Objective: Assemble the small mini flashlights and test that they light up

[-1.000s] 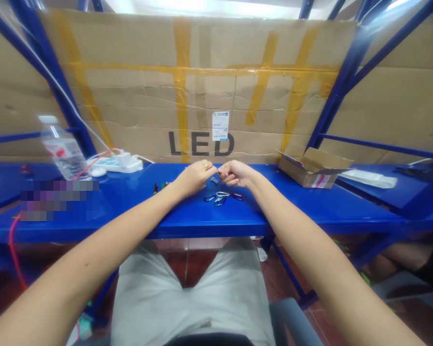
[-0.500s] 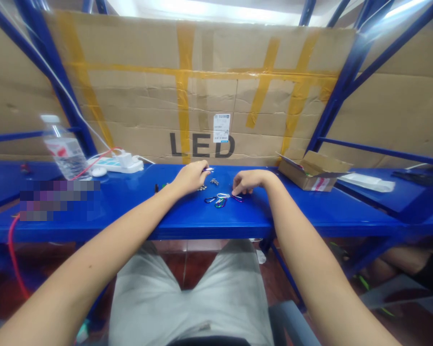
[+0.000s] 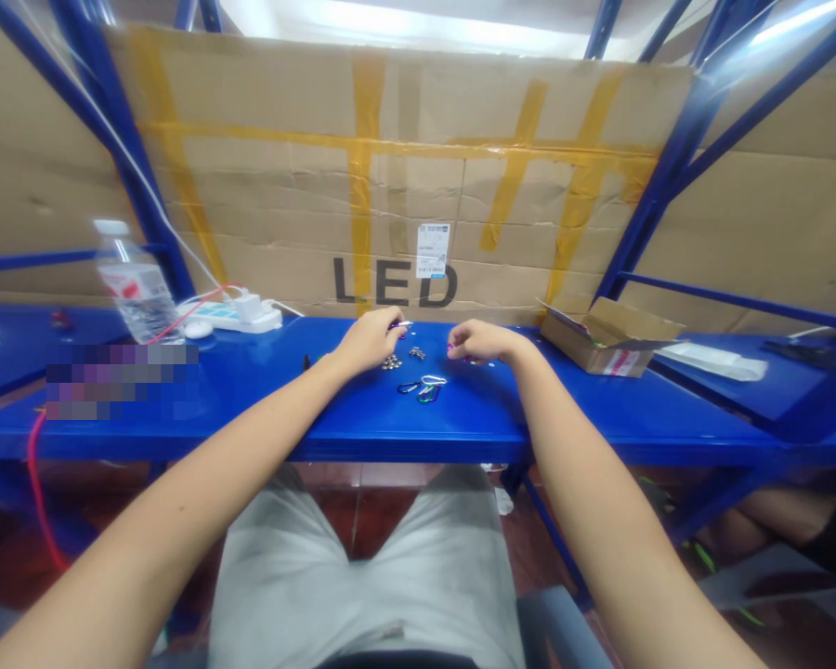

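Note:
My right hand point(image 3: 480, 341) is closed, with a purple carabiner point(image 3: 451, 347) pinched at its fingertips, mostly hidden by the fingers. On the blue table below lie several carabiners, among them a dark blue one point(image 3: 409, 386), a silver one point(image 3: 434, 380) and a green-blue one point(image 3: 429, 395). My left hand point(image 3: 371, 340) is also closed, gripping a small purple and silver piece point(image 3: 403, 324) whose kind I cannot make out. Close to the left fingers sits a small heap of metal parts point(image 3: 391, 362), and a second little heap point(image 3: 416, 353) lies between the hands.
An open cardboard box point(image 3: 609, 339) stands at the right, beside a white packet point(image 3: 714, 360). To the left are a water bottle point(image 3: 136, 288) and a white power strip point(image 3: 243, 317). A large cardboard sheet point(image 3: 271, 223) marked LED rises behind the table point(image 3: 362, 418).
My right hand has lifted the purple carabiner off the group on the table and moved slightly back. The left hand has barely moved; the camera view has shifted a little.

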Available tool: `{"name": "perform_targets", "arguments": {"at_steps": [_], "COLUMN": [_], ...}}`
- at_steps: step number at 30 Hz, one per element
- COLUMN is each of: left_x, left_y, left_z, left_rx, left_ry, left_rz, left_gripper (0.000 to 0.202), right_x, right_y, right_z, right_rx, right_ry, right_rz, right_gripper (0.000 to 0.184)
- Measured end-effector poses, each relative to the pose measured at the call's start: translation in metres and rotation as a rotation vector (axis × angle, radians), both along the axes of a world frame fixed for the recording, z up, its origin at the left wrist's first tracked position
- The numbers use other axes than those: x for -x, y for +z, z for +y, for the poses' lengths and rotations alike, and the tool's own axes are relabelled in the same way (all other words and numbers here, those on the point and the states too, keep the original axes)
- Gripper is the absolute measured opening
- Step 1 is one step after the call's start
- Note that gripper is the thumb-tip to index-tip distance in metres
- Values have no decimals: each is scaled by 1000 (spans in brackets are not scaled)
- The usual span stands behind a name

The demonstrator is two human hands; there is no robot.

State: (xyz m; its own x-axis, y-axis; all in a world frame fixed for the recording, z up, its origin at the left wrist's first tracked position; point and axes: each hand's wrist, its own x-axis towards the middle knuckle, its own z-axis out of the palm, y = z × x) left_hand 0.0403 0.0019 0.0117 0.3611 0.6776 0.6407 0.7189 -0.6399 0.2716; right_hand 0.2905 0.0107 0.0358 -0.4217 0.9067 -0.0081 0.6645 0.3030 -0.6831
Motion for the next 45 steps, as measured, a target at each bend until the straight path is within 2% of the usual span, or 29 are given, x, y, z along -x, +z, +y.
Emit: {"name": "perform_targets", "arguments": {"at_steps": [3,6,8,12,15,18,22,25,26,29,37,45], "left_x": [1,1,1,-1,-2,-2,-2,-1,0,1,8,11], "left_y": [-1,-3,-4,-6,-7,-8,-9,-9,-9,-10,-11,-11], "left_z": [3,4,5,6,7,8,6,5,5,6,10,14], "left_rx": [43,91,122,180,188,191,195,179,174,162,167,154], "left_ry": [-1,-9,-9,-18,-27,-25,-57,-81,-87,-86,-54,-140], "left_rz": [-41,-84,-109,-125,-123,-105,-53,-16,-2,36,139,117], "left_gripper": [7,8,11,17,16,15,16,19,20,21,23,21], "right_x": [7,15,19,26,32,37,41,43,45,48,54,54], "right_y": [-2,-4,-5,-6,-8,-13,-20,-22,-23,-27,-41,-43], "right_z": [0,1,1,-4,-7,-7,-4,-5,-5,-6,1,1], "right_rx": [-6,23,86,293,334,286,130,25,10,-60,-335,-423], "right_ry": [-20,-83,-122,-101,-79,-22,-6,-35,-34,-18,64,78], "right_rz": [309,487,563,658,636,538,330,182,172,181,144,88], "right_gripper": [21,6,4,21,21,10,25,12,6,13,10,13]}}
